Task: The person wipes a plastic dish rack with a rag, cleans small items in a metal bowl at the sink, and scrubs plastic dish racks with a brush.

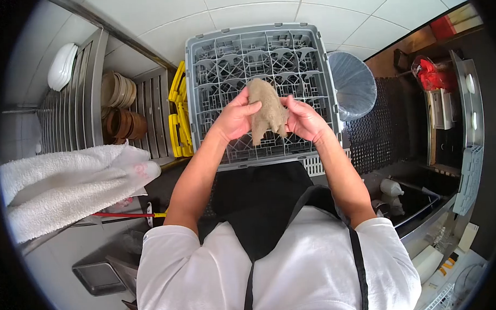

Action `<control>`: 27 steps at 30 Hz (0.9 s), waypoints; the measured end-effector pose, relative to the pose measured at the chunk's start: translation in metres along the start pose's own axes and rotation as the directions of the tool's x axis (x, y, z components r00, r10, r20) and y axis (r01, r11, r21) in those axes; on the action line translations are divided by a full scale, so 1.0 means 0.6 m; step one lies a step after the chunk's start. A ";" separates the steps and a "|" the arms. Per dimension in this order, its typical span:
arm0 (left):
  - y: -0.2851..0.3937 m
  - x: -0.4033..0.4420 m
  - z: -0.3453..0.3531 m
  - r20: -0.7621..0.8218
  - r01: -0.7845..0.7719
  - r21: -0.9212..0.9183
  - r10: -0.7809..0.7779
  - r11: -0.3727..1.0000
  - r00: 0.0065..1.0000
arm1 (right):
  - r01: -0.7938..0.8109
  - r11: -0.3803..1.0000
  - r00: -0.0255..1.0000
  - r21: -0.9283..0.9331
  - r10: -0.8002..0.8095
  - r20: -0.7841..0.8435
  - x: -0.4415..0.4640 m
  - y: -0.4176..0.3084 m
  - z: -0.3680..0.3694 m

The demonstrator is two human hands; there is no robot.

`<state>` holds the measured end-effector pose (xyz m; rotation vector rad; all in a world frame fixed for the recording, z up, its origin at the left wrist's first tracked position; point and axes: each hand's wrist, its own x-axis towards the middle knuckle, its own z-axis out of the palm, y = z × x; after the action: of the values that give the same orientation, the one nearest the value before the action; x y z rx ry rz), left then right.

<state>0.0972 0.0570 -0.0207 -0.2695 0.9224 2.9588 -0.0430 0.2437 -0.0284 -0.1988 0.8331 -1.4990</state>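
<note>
A crumpled brown-beige cloth (266, 110) hangs between my two hands, over a grey compartment rack (193, 102). My left hand (237, 116) holds the cloth's left side, with the thumb lying on its front. At the cloth's right edge, my right hand (306, 119) has its thumb and fingers bent around the lower right part; some of its fingertips are hidden behind the cloth. The rack below has many square openings, and both hands are above it, near its middle.
White towels (68, 183) hang over a shelf at the left. Behind them are stacked bowls (128, 125) and yellow plastic parts (179, 111). A lined bin (355, 85) stands right of the rack. At the far right is a sink (419, 203).
</note>
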 end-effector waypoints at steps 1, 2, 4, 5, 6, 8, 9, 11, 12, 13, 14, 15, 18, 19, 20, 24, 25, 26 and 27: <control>-0.005 -0.010 -0.003 -0.009 -0.030 -0.009 0.030 1.000 1.000 | 0.048 0.996 0.998 -0.069 -0.051 -0.043 0.001 0.004 0.008; -0.011 -0.019 -0.007 -0.014 -0.058 -0.015 0.058 0.998 0.998 | 0.036 0.999 0.982 -0.026 -0.040 -0.183 0.007 0.013 0.012; -0.021 -0.029 -0.015 0.008 -0.092 -0.089 0.093 0.992 0.996 | 0.036 0.998 0.895 0.058 -0.006 -0.446 0.022 0.037 -0.001; -0.023 -0.031 -0.015 0.021 -0.105 -0.157 0.109 0.982 0.994 | 0.009 0.990 0.869 0.143 0.063 -0.491 0.036 0.075 -0.042; -0.023 -0.032 -0.015 0.032 -0.119 -0.226 0.130 0.967 0.991 | -0.093 0.940 0.883 0.327 0.229 -0.409 0.027 0.067 -0.013; -0.024 -0.039 -0.015 0.032 -0.126 -0.207 0.136 0.970 0.990 | -0.249 0.868 0.968 0.430 0.240 0.076 0.010 0.060 0.018; -0.025 -0.042 -0.020 0.033 -0.129 -0.205 0.139 0.970 0.990 | -0.099 0.943 0.989 0.319 0.128 -0.071 0.015 0.059 0.037; -0.021 -0.051 -0.020 -0.042 -0.158 -0.145 0.153 0.977 0.987 | 0.180 0.983 0.941 0.026 -0.164 -0.296 0.041 0.052 0.073; -0.016 -0.055 -0.014 -0.115 -0.180 -0.090 0.169 0.980 0.979 | 0.227 0.974 0.904 -0.023 -0.219 -0.368 0.046 0.039 0.069; -0.012 -0.058 -0.011 -0.183 -0.198 -0.034 0.188 0.980 0.965 | 0.239 0.965 0.891 -0.110 -0.263 -0.370 0.045 0.022 0.076; -0.014 -0.060 -0.013 -0.222 -0.198 -0.032 0.186 0.980 0.957 | 0.248 0.949 0.878 -0.197 -0.306 -0.369 0.041 0.007 0.086; -0.018 -0.061 -0.016 -0.261 -0.200 -0.031 0.185 0.979 0.947 | 0.235 0.913 0.840 -0.332 -0.363 -0.404 0.044 0.002 0.098; -0.028 -0.060 -0.018 -0.337 -0.286 0.060 0.289 0.956 0.896 | -0.107 0.283 0.687 -0.953 -0.672 -0.277 0.033 -0.029 0.101; -0.028 -0.059 -0.017 -0.352 -0.326 0.108 0.343 0.939 0.871 | -0.015 0.423 0.645 -0.906 -0.688 -0.332 0.047 -0.017 0.077; -0.023 -0.059 -0.020 -0.383 -0.332 0.137 0.358 0.934 0.851 | 0.104 0.537 0.693 -0.837 -0.643 -0.326 0.054 -0.016 0.047; -0.007 -0.062 -0.048 -0.653 -0.313 0.197 0.362 0.929 0.665 | 0.374 0.853 0.818 -0.364 -0.488 -0.305 0.055 -0.032 0.102; -0.009 -0.060 -0.055 -0.787 -0.297 0.204 0.337 0.933 0.517 | 0.395 0.872 0.829 -0.288 -0.473 -0.299 0.064 -0.030 0.116; -0.012 -0.057 -0.066 -0.887 -0.280 0.209 0.302 0.937 0.348 | 0.414 0.885 0.838 -0.211 -0.462 -0.290 0.072 -0.032 0.129; -0.031 -0.061 -0.089 -0.833 -0.218 0.374 0.430 0.901 0.350 | 0.428 0.896 0.844 -0.118 -0.443 -0.301 0.076 -0.036 0.143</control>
<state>0.1430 0.0430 -0.0680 -2.0882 1.4546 2.8307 -0.0158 0.1675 0.0292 -0.1884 1.1390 -1.9784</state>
